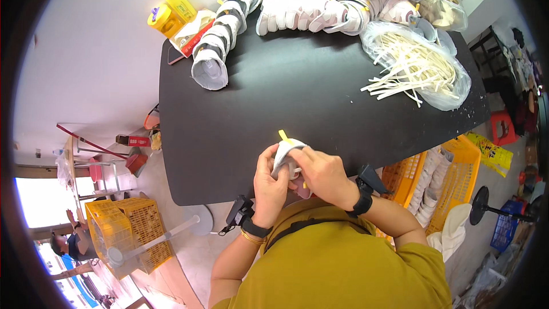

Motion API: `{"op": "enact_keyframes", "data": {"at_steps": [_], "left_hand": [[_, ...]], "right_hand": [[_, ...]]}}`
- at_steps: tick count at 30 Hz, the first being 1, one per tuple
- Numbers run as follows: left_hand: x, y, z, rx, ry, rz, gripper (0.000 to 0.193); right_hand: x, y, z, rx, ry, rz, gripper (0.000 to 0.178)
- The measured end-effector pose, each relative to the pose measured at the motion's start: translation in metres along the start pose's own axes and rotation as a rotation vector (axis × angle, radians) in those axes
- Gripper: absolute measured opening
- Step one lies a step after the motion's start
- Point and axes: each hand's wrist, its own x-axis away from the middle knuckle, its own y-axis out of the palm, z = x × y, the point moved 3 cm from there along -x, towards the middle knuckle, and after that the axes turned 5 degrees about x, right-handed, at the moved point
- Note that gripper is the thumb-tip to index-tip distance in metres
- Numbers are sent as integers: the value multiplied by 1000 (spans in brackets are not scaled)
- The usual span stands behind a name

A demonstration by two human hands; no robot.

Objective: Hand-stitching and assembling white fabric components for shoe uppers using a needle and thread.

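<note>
The left hand has its grip closed, thumb and fingers pinching the left side of a white-and-grey shoe upper. The right hand pinches its right side, though its fingertips seem partly hidden. The upper is held over the near edge of the black tabletop, close to the person's body. A broad dark stretch separates the hands from nested shoes far left and pale strips far right.
</note>
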Motion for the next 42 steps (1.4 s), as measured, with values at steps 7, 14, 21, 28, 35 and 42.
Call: {"op": "enact_keyframes", "data": {"at_steps": [7,14,21,28,35,42], "left_hand": [[1,-4,5,89,-90,-60,43],[2,2,7,71,-18,-97,51],[3,-1,-2,156,-2,-83,53],[2,-5,-5,212,-24,-39,46],[7,1,-4,107,44,-15,41],[1,-8,-13,183,-13,81,35]], "right_hand": [[-4,-8,21,-366,5,-126,21],[-3,-5,22,-409,51,-155,11],[2,3,20,-412,171,-26,13],[-1,-4,21,-430,36,-114,11],[5,3,13,-412,203,16,8],[6,2,8,-365,195,-7,10]]}}
